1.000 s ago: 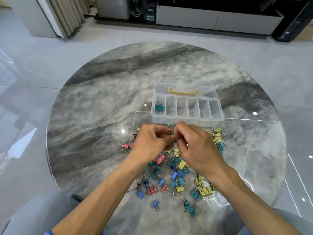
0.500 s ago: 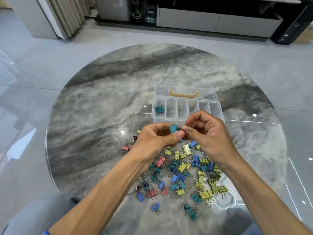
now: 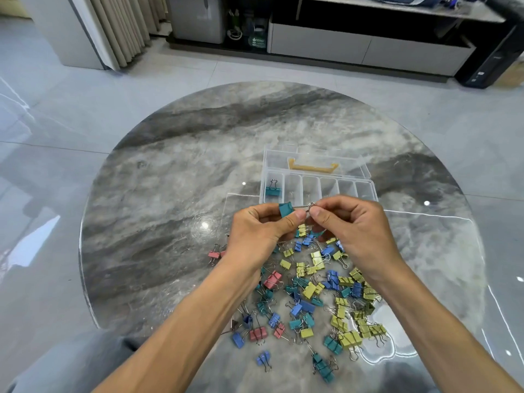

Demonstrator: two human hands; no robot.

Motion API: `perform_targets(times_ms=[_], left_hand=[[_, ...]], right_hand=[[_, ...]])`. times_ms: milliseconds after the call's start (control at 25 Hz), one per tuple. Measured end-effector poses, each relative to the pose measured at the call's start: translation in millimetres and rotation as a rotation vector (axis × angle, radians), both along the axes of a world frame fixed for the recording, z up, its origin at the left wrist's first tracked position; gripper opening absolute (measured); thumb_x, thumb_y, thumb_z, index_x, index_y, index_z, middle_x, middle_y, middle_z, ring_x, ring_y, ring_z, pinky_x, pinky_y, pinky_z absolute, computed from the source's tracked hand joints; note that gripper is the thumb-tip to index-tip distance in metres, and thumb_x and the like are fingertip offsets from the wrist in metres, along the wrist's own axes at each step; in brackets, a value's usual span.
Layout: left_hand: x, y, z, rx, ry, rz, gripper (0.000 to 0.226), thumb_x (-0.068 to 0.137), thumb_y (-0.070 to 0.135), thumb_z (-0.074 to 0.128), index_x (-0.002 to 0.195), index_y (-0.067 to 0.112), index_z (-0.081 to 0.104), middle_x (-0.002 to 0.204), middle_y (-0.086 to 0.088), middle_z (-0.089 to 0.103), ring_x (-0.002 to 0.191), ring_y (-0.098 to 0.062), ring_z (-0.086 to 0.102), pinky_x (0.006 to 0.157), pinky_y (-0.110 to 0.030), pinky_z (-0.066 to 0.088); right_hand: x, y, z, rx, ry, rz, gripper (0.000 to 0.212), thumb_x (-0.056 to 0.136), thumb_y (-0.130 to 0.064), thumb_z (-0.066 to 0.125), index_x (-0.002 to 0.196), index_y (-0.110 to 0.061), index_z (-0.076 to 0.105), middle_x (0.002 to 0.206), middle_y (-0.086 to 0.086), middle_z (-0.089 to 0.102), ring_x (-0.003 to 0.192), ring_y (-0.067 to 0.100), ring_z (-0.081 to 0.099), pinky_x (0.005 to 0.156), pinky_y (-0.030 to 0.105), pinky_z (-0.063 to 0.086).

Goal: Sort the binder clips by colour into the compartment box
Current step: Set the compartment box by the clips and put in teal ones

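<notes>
Both hands are raised together over the round marble table (image 3: 170,194), just in front of the clear compartment box (image 3: 368,191). The left hand (image 3: 261,231) pinches the body of a teal binder clip (image 3: 285,209) between thumb and fingers. The right hand (image 3: 354,225) grips that clip's wire handle (image 3: 304,207), stretched sideways between the two hands, at its looped end.

The box sits open, its lid (image 3: 314,160) lying flat behind it with a yellow handle (image 3: 313,166) showing through. One teal clip (image 3: 273,189) stands in the leftmost compartment; the other compartments look bare.

Beneath the forearms, a loose pile of binder clips (image 3: 312,293) spreads over the table nearer the person: yellow, blue, teal and pink mixed together. A lone pink clip (image 3: 214,254) lies off to the pile's left.
</notes>
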State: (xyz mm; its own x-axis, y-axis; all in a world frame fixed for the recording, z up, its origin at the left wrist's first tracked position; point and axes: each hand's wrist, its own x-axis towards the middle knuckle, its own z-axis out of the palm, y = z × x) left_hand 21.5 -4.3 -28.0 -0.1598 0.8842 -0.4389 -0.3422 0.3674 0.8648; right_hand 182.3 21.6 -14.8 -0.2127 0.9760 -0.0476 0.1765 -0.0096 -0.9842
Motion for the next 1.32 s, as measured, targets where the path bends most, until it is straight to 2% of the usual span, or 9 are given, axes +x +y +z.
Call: perform_targets(times_ms=[40, 80, 200, 240, 400, 680, 840, 1120, 1320], left_hand=[[-2, 2, 4, -0.002, 0.014, -0.001, 0.029, 0.073, 0.013, 0.084, 0.1, 0.007, 0.074, 0.085, -0.002, 0.076, 0.074, -0.013, 0.067, 0.069, -0.022, 0.057], [-6, 4, 9, 0.005, 0.113, -0.018, 0.035, 0.075, 0.016, 0.084, 0.106, 0.011, 0.072, 0.094, 0.002, 0.075, 0.083, -0.012, 0.068, 0.075, -0.025, 0.057], [-31, 7, 31, 0.079, 0.697, -0.031, 0.046, 0.083, 0.03, 0.077, 0.126, 0.029, 0.06, 0.123, 0.015, 0.061, 0.108, -0.007, 0.059, 0.093, -0.033, 0.051], [-42, 6, 39, 0.125, 0.78, 0.028, 0.042, 0.086, 0.032, 0.074, 0.125, 0.031, 0.06, 0.125, 0.015, 0.06, 0.11, -0.007, 0.058, 0.095, -0.035, 0.051], [-78, 6, 48, 0.167, 0.7, 0.158, 0.024, 0.085, 0.038, 0.075, 0.108, 0.032, 0.069, 0.109, 0.018, 0.068, 0.1, -0.005, 0.065, 0.089, -0.039, 0.056], [-78, 12, 46, 0.162, 0.679, 0.146, 0.016, 0.087, 0.033, 0.073, 0.102, 0.029, 0.071, 0.101, 0.015, 0.071, 0.093, -0.006, 0.067, 0.087, -0.034, 0.056], [-75, 11, 46, 0.174, 0.697, 0.141, 0.016, 0.089, 0.031, 0.071, 0.104, 0.027, 0.072, 0.1, 0.015, 0.071, 0.091, -0.005, 0.067, 0.086, -0.034, 0.056], [-72, 10, 45, 0.208, 0.733, 0.145, 0.016, 0.09, 0.03, 0.069, 0.105, 0.026, 0.072, 0.099, 0.015, 0.071, 0.09, -0.005, 0.067, 0.083, -0.034, 0.058], [-70, 9, 45, 0.215, 0.742, 0.129, 0.017, 0.09, 0.031, 0.069, 0.106, 0.026, 0.072, 0.101, 0.015, 0.071, 0.093, -0.006, 0.066, 0.084, -0.036, 0.057]], right_hand=[[-3, 9, 3, 0.01, -0.008, 0.001, 0.005, 0.083, -0.013, 0.073, 0.088, -0.012, 0.074, 0.08, 0.007, 0.075, 0.072, 0.021, 0.07, 0.062, 0.028, 0.058], [-8, 21, 5, 0.015, -0.023, -0.005, 0.004, 0.083, -0.012, 0.073, 0.087, -0.012, 0.074, 0.079, 0.007, 0.075, 0.07, 0.021, 0.069, 0.062, 0.029, 0.058], [-28, 68, -3, 0.186, -0.304, -0.025, 0.002, 0.085, -0.016, 0.076, 0.085, -0.015, 0.077, 0.074, -0.001, 0.072, 0.066, 0.015, 0.067, 0.064, 0.032, 0.058], [-36, 82, -8, 0.263, -0.429, -0.002, 0.003, 0.085, -0.019, 0.076, 0.084, -0.016, 0.077, 0.073, -0.004, 0.072, 0.065, 0.012, 0.065, 0.065, 0.033, 0.057], [-59, 115, -20, 0.465, -0.767, 0.141, 0.01, 0.089, -0.022, 0.071, 0.085, -0.016, 0.078, 0.081, -0.002, 0.075, 0.071, 0.012, 0.063, 0.073, 0.03, 0.053], [-72, 126, -1, 0.556, -1.045, 0.322, 0.013, 0.09, -0.017, 0.065, 0.084, -0.013, 0.076, 0.087, 0.007, 0.073, 0.082, 0.028, 0.063, 0.073, 0.038, 0.053], [-88, 124, 7, 0.559, -1.218, 0.389, 0.012, 0.087, -0.012, 0.064, 0.076, -0.011, 0.069, 0.087, 0.01, 0.067, 0.081, 0.033, 0.061, 0.067, 0.037, 0.05], [-94, 124, 12, 0.568, -1.276, 0.403, 0.01, 0.083, -0.005, 0.064, 0.075, -0.009, 0.069, 0.084, 0.01, 0.066, 0.076, 0.032, 0.061, 0.061, 0.034, 0.048], [-78, 130, 18, 0.54, -1.248, 0.376, 0.01, 0.084, -0.01, 0.067, 0.075, -0.011, 0.071, 0.084, 0.009, 0.067, 0.083, 0.032, 0.061, 0.067, 0.037, 0.051]])
